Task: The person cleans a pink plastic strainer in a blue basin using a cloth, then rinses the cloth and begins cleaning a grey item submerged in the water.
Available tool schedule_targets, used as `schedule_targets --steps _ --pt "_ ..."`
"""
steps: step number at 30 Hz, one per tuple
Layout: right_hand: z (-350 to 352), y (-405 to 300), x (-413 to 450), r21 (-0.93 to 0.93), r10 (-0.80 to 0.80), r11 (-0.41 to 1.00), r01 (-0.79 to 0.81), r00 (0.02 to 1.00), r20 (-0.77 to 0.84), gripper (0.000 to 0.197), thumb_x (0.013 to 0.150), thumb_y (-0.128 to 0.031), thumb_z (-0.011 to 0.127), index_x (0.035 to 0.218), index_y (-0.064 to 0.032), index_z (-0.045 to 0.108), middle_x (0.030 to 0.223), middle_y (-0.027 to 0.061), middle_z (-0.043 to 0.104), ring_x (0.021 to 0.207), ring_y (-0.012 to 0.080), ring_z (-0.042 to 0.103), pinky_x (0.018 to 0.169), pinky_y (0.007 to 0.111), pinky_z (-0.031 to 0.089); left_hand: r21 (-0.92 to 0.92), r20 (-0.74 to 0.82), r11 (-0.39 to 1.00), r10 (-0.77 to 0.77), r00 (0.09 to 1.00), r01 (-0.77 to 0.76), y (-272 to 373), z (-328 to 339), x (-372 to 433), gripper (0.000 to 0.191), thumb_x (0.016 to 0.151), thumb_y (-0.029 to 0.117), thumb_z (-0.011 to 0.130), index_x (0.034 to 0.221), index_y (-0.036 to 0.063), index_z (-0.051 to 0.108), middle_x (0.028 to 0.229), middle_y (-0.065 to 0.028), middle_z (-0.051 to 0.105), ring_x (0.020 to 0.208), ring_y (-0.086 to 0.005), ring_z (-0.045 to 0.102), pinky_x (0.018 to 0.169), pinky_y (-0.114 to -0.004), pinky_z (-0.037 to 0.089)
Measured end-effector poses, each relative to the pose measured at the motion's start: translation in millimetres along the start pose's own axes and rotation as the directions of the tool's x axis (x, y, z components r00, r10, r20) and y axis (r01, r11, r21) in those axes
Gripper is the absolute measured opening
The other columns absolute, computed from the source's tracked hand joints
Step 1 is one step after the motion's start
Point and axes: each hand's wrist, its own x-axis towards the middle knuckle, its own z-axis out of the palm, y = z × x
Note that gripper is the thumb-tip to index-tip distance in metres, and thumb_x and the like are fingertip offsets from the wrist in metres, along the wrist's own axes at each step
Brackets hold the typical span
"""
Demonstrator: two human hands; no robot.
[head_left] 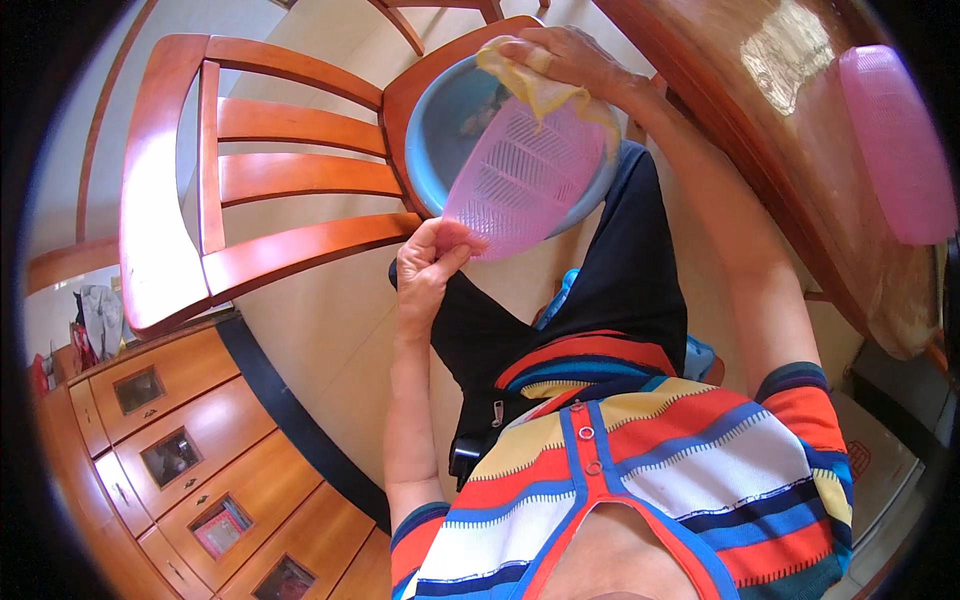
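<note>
A pink translucent plastic basket (529,169) with slotted walls is held tilted above a light blue basin (431,124). The fingers of my left hand (435,262) pinch its near end. My right hand (570,60) grips a yellow-edged cloth (536,82), which drapes over the basket's far end. The basin rests on the seat of a wooden chair (442,56). Inside it, behind the basket, a pale lump shows in what looks like water; I cannot tell what it is.
On the right, another pink plastic basket (896,142) lies on a glossy wooden table (750,135). The chair's slatted back (300,176) extends to the left. A wooden cabinet (217,450) with small glass panes stands at lower left. My knees are close to the basin.
</note>
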Motion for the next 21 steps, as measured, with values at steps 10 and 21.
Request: schedule_targets --steps 10,21 --pt "5 -72 8 -0.164 -0.022 0.986 0.036 0.996 0.088 0.030 0.080 -0.041 0.061 0.084 -0.0123 0.067 0.065 0.0097 0.062 0.062 0.0229 0.063 0.061 0.034 0.049 0.321 0.124 0.946 -0.082 0.989 0.038 66 18 30 0.027 0.081 0.003 0.057 0.106 -0.0038 0.050 0.089 -0.0093 0.063 0.077 -0.0139 0.060 0.071 -0.026 0.048" --pt "2 8 -12 0.362 0.404 0.840 -0.404 0.911 0.080 0.045 0.088 -0.052 0.044 0.089 -0.0121 0.065 0.077 0.0069 0.064 0.067 0.0152 0.062 0.062 0.031 0.047 0.041 0.032 0.999 0.002 0.999 -0.003 23 -23 1 0.007 0.086 0.002 0.055 0.092 0.0015 0.059 0.080 -0.0030 0.062 0.071 -0.0107 0.060 0.068 -0.023 0.048"
